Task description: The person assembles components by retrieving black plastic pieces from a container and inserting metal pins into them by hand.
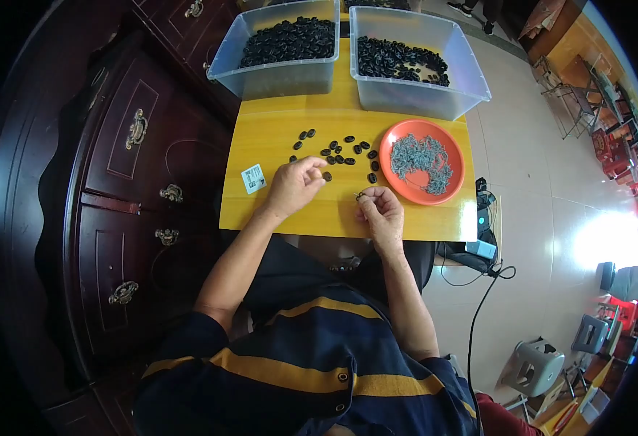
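A small dark piece (pixel 361 196) is sitting at the fingertips of the right hand (pixel 383 214), above the near part of the table; it is mostly hidden by the thumb and finger that are pinching it, so I'm not making out its full shape. Close by, a loose scatter of black ovals (pixel 350 161) is lying on the yellow table (pixel 297 218), smooth and shiny, several catching light on their faces, some touching, others resting apart. The left hand (pixel 293 185) is hanging over the scatter's near left side, fingers loosely bent, its tips just beside a single oval (pixel 327 176); whether it is gripping anything, I cannot tell.

To the right, an orange plate (pixel 458 174) is holding a heap of thin grey bits (pixel 417 156). A white label (pixel 253 179) is lying left of the left hand. Along the far edge, two clear tubs, the left tub (pixel 283 86) and the right tub (pixel 406 103), are holding heaps of similar black pieces. A dark wooden cabinet (pixel 108 240) is standing at the left.
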Demonstrator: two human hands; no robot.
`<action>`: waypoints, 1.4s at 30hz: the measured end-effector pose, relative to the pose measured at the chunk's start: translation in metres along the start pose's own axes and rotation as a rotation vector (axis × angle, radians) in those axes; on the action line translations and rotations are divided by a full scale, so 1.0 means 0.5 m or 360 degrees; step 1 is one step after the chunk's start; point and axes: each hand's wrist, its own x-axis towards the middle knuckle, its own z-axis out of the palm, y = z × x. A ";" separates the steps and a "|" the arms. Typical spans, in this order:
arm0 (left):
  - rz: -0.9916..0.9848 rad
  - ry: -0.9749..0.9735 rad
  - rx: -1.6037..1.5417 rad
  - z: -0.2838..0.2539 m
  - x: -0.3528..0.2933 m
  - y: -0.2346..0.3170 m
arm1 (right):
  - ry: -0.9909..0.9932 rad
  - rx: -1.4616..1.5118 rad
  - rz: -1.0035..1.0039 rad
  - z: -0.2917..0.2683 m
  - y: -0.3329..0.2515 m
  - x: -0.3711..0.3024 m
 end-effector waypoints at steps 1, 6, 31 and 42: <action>-0.0025 0.0023 0.0083 -0.006 0.001 0.003 | -0.0002 0.0002 0.0002 0.000 0.001 0.000; 0.0197 0.0038 0.0316 -0.001 0.004 -0.009 | -0.0022 -0.0020 -0.0016 -0.007 0.001 -0.003; -0.0036 -0.0221 -0.0944 0.081 -0.026 0.022 | -0.0069 -0.0047 0.0026 -0.015 0.008 -0.002; -0.0130 -0.0222 -0.1048 0.089 -0.038 0.020 | -0.0061 -0.0048 0.0010 -0.011 0.002 -0.004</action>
